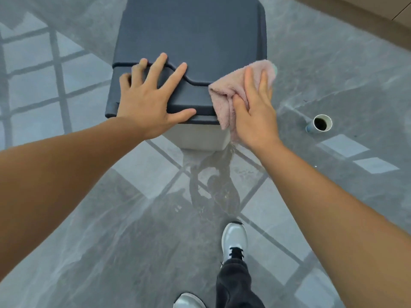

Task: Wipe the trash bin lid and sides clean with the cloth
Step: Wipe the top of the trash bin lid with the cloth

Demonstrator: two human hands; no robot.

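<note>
A glossy grey tiled floor (93,230) fills most of the frame, and on it, at upper centre, stands the trash bin (200,136), its pale body showing just below a dark lid (191,38) that spreads toward the top edge. The left hand (151,101) lies flat and spread wide on the lid's lower left corner, fingers across a raised ridge, gripping nothing; it appears to steady the bin. At the lid's lower right corner the right hand (255,110) presses a bunched pink cloth (224,96) against the edge, thumb tucked into the folds so the cloth is pinched and held. The step in hand looks like wiping the lid's front rim and right corner. To do it well, the cloth probably wants to be flattened under the palm so more of it touches, then drawn along the rim and down the pale side in overlapping passes, with the left hand bracing so the bin does not slide. A small paper cup (320,123) lies well apart at right.
</note>
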